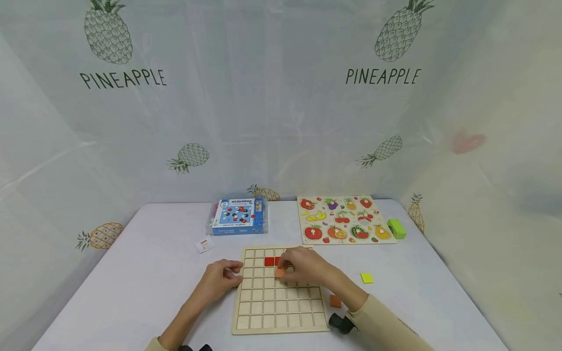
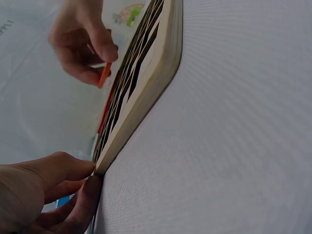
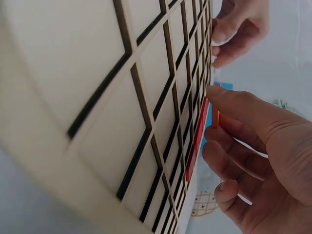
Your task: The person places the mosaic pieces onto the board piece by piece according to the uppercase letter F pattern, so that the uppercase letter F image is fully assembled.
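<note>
Your right hand point(image 1: 303, 265) reaches across the wooden grid board point(image 1: 281, 307) and grasps an orange tile point(image 1: 279, 273) between thumb and fingertips; the left wrist view shows that tile just above the grid, its thin edge turned to the camera. Your left hand point(image 1: 221, 277) clasps nothing: its thumb and forefinger are slightly bent and parted, with their tips resting against the board's left edge. Just beyond the tile you hold, two red tiles sit side by side in the grid, the left red tile point(image 1: 269, 262) fully in view and the right red tile point(image 1: 277, 261) partly covered by your right fingers. On the tabletop point(image 1: 153, 273) to the right of the board, a second orange tile point(image 1: 335, 301) lies near its edge, beside your right forearm, and a yellow tile point(image 1: 366, 278) lies farther out. Behind the board, to the left, you have a blue-and-white box point(image 1: 239, 217) with a small printed card point(image 1: 205, 244) in front of it; to the right are a fruit puzzle board point(image 1: 353, 219) and, just beside its right edge, a green block point(image 1: 397, 228). A pale pineapple-print sheet point(image 1: 281, 97) hangs behind the tabletop
</note>
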`<control>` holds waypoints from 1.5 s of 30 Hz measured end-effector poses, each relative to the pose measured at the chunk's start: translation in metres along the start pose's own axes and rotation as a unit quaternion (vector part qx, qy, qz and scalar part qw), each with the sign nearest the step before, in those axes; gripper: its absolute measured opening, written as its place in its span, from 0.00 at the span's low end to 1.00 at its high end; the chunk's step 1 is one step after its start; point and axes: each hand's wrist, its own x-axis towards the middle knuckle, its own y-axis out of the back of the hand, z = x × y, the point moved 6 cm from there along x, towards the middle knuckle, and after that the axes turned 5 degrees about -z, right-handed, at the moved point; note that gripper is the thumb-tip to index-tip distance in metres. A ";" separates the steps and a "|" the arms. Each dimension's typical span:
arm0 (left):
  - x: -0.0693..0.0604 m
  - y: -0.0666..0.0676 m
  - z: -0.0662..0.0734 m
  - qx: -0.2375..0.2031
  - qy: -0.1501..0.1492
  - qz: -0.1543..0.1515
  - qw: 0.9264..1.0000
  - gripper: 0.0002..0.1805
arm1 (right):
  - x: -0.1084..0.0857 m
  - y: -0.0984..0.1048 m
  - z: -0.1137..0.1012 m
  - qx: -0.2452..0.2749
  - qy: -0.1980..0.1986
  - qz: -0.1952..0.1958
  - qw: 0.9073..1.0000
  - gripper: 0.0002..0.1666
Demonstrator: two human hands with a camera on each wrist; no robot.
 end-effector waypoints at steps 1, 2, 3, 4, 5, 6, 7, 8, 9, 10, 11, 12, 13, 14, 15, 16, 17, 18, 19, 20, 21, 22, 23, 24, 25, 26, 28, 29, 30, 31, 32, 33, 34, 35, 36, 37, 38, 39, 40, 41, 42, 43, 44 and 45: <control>0.000 0.000 0.000 0.000 -0.001 -0.001 1.000 0.18 | 0.002 -0.001 -0.001 -0.001 -0.001 -0.001 1.000 0.14; 0.000 0.000 0.000 0.001 -0.001 -0.001 1.000 0.18 | 0.004 -0.002 -0.002 -0.003 -0.002 -0.001 1.000 0.14; 0.000 0.000 0.001 0.001 -0.002 -0.001 1.000 0.18 | 0.006 -0.002 -0.003 -0.005 -0.003 -0.001 1.000 0.14; 0.000 0.000 0.000 0.001 -0.002 0.000 1.000 0.18 | 0.008 -0.003 -0.004 -0.007 -0.002 -0.001 1.000 0.14; 0.000 0.000 0.001 0.001 -0.002 0.000 1.000 0.18 | 0.011 -0.004 -0.005 -0.009 -0.001 -0.001 1.000 0.14; 0.000 0.000 0.001 0.001 -0.002 0.000 1.000 0.18 | 0.012 -0.005 -0.006 -0.009 -0.002 -0.001 1.000 0.14; 0.000 0.001 0.001 0.001 -0.002 0.000 1.000 0.18 | 0.014 -0.005 -0.007 -0.011 -0.002 -0.001 1.000 0.14; 0.000 0.001 0.000 0.001 -0.003 0.000 1.000 0.18 | 0.016 -0.006 -0.008 -0.011 -0.001 -0.002 1.000 0.13; 0.000 0.001 0.000 0.000 -0.003 0.000 1.000 0.18 | 0.018 -0.006 -0.009 -0.011 0.001 -0.002 1.000 0.13; 0.000 0.001 0.000 0.000 -0.004 -0.001 1.000 0.18 | 0.020 -0.006 -0.009 -0.011 0.002 -0.003 1.000 0.13; 0.000 0.001 0.000 0.000 -0.005 -0.001 1.000 0.18 | 0.021 -0.007 -0.010 -0.011 0.002 -0.004 1.000 0.13; 0.000 0.001 0.000 0.000 -0.006 -0.002 1.000 0.18 | 0.022 -0.007 -0.010 -0.011 0.001 -0.005 1.000 0.13; 0.000 0.001 0.000 0.000 -0.006 -0.002 1.000 0.18 | 0.023 -0.007 -0.011 -0.012 0.001 -0.006 1.000 0.13; 0.000 0.000 0.000 0.000 -0.006 -0.003 1.000 0.18 | 0.024 -0.007 -0.011 -0.011 0.001 -0.006 1.000 0.13; 0.000 0.000 0.000 0.001 -0.006 -0.003 1.000 0.18 | 0.024 -0.007 -0.012 -0.012 0.002 -0.005 1.000 0.13; 0.000 0.000 0.000 0.002 -0.006 -0.002 1.000 0.18 | 0.025 -0.008 -0.012 -0.012 0.002 -0.005 1.000 0.13; 0.000 0.000 0.000 0.002 -0.005 -0.001 1.000 0.18 | 0.025 -0.008 -0.012 -0.012 0.001 -0.005 1.000 0.13; 0.000 0.000 -0.001 0.002 -0.004 -0.001 1.000 0.18 | 0.026 -0.008 -0.012 -0.013 0.001 -0.004 1.000 0.13; 0.000 0.000 -0.001 0.002 -0.004 0.000 1.000 0.18 | 0.026 -0.008 -0.012 -0.014 0.001 -0.003 1.000 0.14; 0.000 0.000 -0.001 0.002 -0.003 0.000 1.000 0.18 | 0.027 -0.009 -0.012 -0.015 0.001 -0.002 1.000 0.14; 0.000 0.000 -0.001 0.003 -0.003 0.001 1.000 0.18 | 0.027 -0.009 -0.012 -0.016 0.001 -0.002 1.000 0.14; 0.000 0.000 0.000 0.002 -0.002 0.001 1.000 0.18 | 0.028 -0.009 -0.012 -0.017 0.001 -0.002 1.000 0.15; 0.000 0.000 -0.001 0.002 -0.002 0.001 1.000 0.18 | 0.028 -0.010 -0.012 -0.017 0.001 -0.002 1.000 0.15; 0.001 0.000 -0.001 0.002 -0.001 0.001 1.000 0.18 | 0.029 -0.010 -0.012 -0.017 0.002 -0.002 1.000 0.15; 0.001 0.000 -0.001 0.003 -0.001 0.002 1.000 0.18 | 0.029 -0.011 -0.012 -0.016 0.002 -0.003 1.000 0.15; 0.001 0.000 0.000 0.003 -0.001 0.003 1.000 0.18 | 0.029 -0.011 -0.012 -0.014 0.002 -0.003 1.000 0.15; 0.000 0.000 -0.001 0.004 0.001 0.004 1.000 0.18 | 0.030 -0.012 -0.012 -0.010 0.002 -0.003 1.000 0.15; 0.001 0.000 -0.001 0.004 0.001 0.005 1.000 0.18 | 0.030 -0.012 -0.012 -0.009 0.001 -0.003 1.000 0.15; 0.000 0.000 -0.001 0.005 0.001 0.005 1.000 0.18 | 0.030 -0.013 -0.012 -0.007 -0.001 -0.004 1.000 0.15; 0.000 -0.001 -0.001 0.005 0.002 0.005 1.000 0.18 | 0.030 -0.013 -0.011 -0.006 -0.003 -0.004 1.000 0.15; 0.000 -0.001 -0.001 0.005 0.002 0.005 1.000 0.18 | 0.030 -0.013 -0.011 -0.005 -0.004 -0.004 1.000 0.15; 0.000 -0.001 -0.001 0.005 0.003 0.005 1.000 0.18 | 0.030 -0.014 -0.011 -0.005 -0.005 -0.004 1.000 0.14; 0.000 -0.001 -0.001 0.005 0.003 0.006 1.000 0.18 | 0.031 -0.014 -0.011 -0.005 -0.005 -0.005 1.000 0.14; 0.000 -0.001 -0.001 0.004 0.003 0.006 1.000 0.18 | 0.030 -0.014 -0.011 -0.004 -0.006 -0.005 1.000 0.14; 0.000 -0.001 -0.001 0.003 0.003 0.006 1.000 0.18 | 0.030 -0.013 -0.011 -0.003 -0.007 -0.006 1.000 0.14; 0.000 -0.001 -0.001 0.002 0.003 0.005 1.000 0.18 | 0.029 -0.013 -0.011 -0.002 -0.007 -0.005 1.000 0.14; 0.000 -0.001 0.000 0.002 0.003 0.005 1.000 0.18 | 0.028 -0.012 -0.011 0.000 -0.007 -0.005 1.000 0.14; 0.000 -0.001 0.000 0.001 0.003 0.005 1.000 0.18 | 0.027 -0.011 -0.010 0.001 -0.008 -0.004 1.000 0.14; 0.000 -0.002 0.000 0.001 0.003 0.004 1.000 0.18 | 0.025 -0.009 -0.010 0.003 -0.009 -0.003 1.000 0.14; 0.000 -0.002 0.000 0.002 0.004 0.004 1.000 0.18 | 0.023 -0.007 -0.009 0.004 -0.010 -0.002 1.000 0.14; 0.000 -0.002 0.000 0.003 0.005 0.005 1.000 0.18 | 0.020 -0.006 -0.009 0.005 -0.010 -0.001 1.000 0.13; 0.000 -0.001 0.000 0.005 0.006 0.006 1.000 0.18 | 0.018 -0.003 -0.007 0.004 -0.010 0.001 1.000 0.14; 0.000 -0.001 0.000 0.006 0.008 0.007 1.000 0.18 | 0.015 -0.002 -0.006 0.004 -0.009 0.003 1.000 0.14; 0.000 -0.001 0.001 0.006 0.009 0.007 1.000 0.18 | 0.012 0.000 -0.004 0.004 -0.011 0.003 1.000 0.14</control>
